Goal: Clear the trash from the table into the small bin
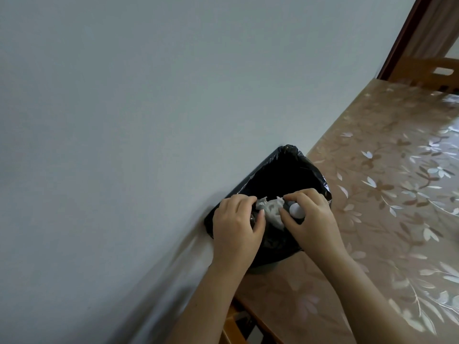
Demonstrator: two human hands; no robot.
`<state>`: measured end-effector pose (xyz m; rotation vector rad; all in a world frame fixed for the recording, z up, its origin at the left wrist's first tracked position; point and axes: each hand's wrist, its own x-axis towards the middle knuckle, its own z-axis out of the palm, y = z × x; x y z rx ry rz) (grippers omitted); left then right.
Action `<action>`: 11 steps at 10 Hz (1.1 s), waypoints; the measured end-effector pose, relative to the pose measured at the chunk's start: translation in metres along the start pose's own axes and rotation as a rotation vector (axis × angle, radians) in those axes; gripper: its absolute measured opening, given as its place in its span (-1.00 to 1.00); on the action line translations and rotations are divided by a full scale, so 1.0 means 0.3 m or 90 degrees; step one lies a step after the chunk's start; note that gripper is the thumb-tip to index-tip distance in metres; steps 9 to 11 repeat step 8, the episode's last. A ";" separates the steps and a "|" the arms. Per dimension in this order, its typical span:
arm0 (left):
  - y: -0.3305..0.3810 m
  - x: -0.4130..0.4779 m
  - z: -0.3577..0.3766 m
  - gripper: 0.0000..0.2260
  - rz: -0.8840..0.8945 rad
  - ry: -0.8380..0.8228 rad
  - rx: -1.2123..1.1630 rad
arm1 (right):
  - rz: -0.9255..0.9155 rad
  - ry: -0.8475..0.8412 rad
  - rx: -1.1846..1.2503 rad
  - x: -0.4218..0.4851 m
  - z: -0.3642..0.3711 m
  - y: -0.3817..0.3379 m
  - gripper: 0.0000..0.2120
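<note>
A small bin lined with a black plastic bag [285, 170] stands on the table corner against the wall. Both my hands are over its opening. My left hand [236, 222] and my right hand [310, 219] together pinch a crumpled white tissue [272, 209] above the bag. My right hand also holds a small round white cap-like object [296, 210] under its fingers. The inside of the bin is dark, and what lies in it is hidden.
The table [385, 194] has a shiny beige floral cover and stretches to the right. A pale wall [149, 120] runs along its left side. A wooden chair back [427, 70] stands at the far end, beside a dark door frame [407, 33].
</note>
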<state>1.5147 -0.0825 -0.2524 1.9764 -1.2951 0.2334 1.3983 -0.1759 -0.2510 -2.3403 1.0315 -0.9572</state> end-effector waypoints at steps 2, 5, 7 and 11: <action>-0.007 -0.022 -0.011 -0.72 0.021 0.003 0.039 | -0.026 0.005 -0.020 -0.025 -0.003 -0.004 -0.77; 0.016 -0.055 -0.038 -0.71 0.027 0.004 0.103 | -0.054 0.005 -0.066 -0.054 -0.031 -0.008 -0.74; 0.051 -0.091 -0.049 -0.70 0.041 0.025 0.121 | -0.069 -0.002 -0.077 -0.085 -0.065 -0.002 -0.68; 0.084 -0.112 -0.058 -0.70 0.026 0.020 0.119 | -0.081 -0.001 -0.089 -0.106 -0.084 0.002 -0.67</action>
